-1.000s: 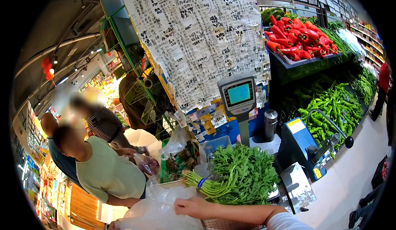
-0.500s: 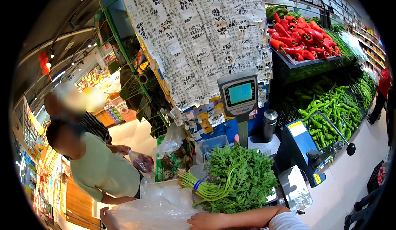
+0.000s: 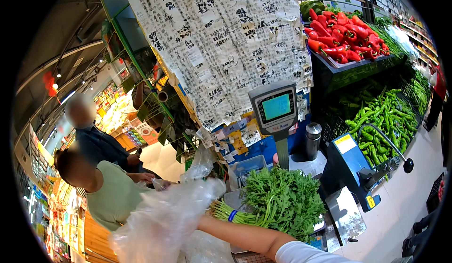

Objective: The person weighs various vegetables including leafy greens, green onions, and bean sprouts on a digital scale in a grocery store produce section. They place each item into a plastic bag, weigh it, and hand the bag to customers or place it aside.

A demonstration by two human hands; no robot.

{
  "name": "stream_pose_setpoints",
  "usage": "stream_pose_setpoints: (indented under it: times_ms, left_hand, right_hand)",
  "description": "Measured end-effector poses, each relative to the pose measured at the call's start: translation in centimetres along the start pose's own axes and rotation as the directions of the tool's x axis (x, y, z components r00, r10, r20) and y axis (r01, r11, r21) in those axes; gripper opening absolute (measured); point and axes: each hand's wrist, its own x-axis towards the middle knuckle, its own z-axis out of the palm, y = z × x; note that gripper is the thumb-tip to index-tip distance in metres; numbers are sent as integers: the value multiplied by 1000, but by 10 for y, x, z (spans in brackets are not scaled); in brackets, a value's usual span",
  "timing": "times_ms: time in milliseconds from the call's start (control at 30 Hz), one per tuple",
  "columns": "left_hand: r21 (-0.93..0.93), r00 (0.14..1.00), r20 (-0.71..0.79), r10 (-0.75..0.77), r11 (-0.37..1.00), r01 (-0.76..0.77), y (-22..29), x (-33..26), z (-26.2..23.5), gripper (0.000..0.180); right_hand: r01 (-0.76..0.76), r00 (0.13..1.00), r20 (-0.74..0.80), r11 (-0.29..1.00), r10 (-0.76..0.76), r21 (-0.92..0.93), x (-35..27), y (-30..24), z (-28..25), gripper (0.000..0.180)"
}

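Note:
A large clear plastic bag point(image 3: 155, 220) billows at the lower middle, left of a bunch of leafy greens point(image 3: 287, 194). My right forearm point(image 3: 245, 234) reaches leftward in front of the greens. Its end, my right hand point(image 3: 188, 221), shows only faintly through the plastic, so its fingers cannot be made out. My left hand is out of sight. The greens lie with their stems to the left, bound by a blue band point(image 3: 232, 215), below the display of a scale point(image 3: 277, 107).
A blue bag-sealing device point(image 3: 351, 164) with a curved lever stands to the right. Beyond it are red peppers point(image 3: 346, 34) and green peppers point(image 3: 381, 126). A person in a pale green top point(image 3: 115, 192) stands at left, another person in dark clothing point(image 3: 99, 143) behind. Plastic tub point(image 3: 247, 166) behind the stems.
The plastic bag has risen and puffed out. My right hand has gone from the bag's edge to behind or inside the plastic. My left hand has left view. A person in dark clothing appears.

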Motion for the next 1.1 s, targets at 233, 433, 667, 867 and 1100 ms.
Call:
stream_pose_setpoints:
  times_ms: [233,433,667,867,1100]
  left_hand:
    - [-146,952,-300,67,982,-116,18,7,34,39]
    - [99,969,-209,133,989,-114,17,-8,22,28]
    - [-6,993,-80,88,996,-88,-17,-7,30,24]
    - [-266,988,116,-97,956,125,-76,8,64,23]
    - [-343,928,320,-192,889,302,-135,0,94,21]
  right_hand:
    - [-75,996,-23,952,86,298,24,-50,8,19]
    - [-74,996,-25,974,81,214,12,-31,-16,22]
    - [-96,995,-6,981,98,169,-5,-30,-16,27]
    - [-139,990,9,982,139,131,-11,-32,-19,31]
    - [-109,951,286,993,116,-41,-49,-66,10,38]
